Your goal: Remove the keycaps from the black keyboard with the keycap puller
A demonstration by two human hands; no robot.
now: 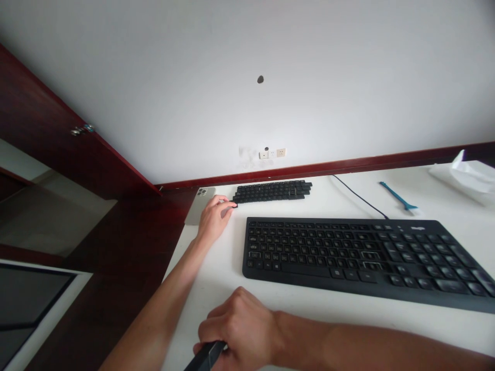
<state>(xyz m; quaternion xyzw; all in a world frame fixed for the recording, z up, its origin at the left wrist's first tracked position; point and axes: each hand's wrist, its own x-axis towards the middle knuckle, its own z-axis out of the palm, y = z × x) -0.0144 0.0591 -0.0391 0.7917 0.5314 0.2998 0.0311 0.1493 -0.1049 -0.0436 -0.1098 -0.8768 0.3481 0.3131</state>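
Observation:
My left hand (pixel 215 216) is at the front left corner of a block of loose black keycaps (pixel 270 191) laid out in rows. Its thumb and fingers close on a black keycap (pixel 234 205) at that corner. In the near foreground my right hand (pixel 240 327) is wrapped round a dark, flat-sided bar-like object (pixel 207 356), whose kind I cannot make out. A black keyboard (pixel 309 282) lies between the hands and to their right. Many of its key positions show bare sockets, while caps sit along its bottom row.
Behind the keyboard runs its cable (pixel 359 196). A blue brush (pixel 398 197) lies at the back right, near a crumpled white bag (pixel 467 178). A phone (pixel 194 208) rests at the table's left edge, under my left hand's side. A wall with sockets (pixel 272 153) stands behind.

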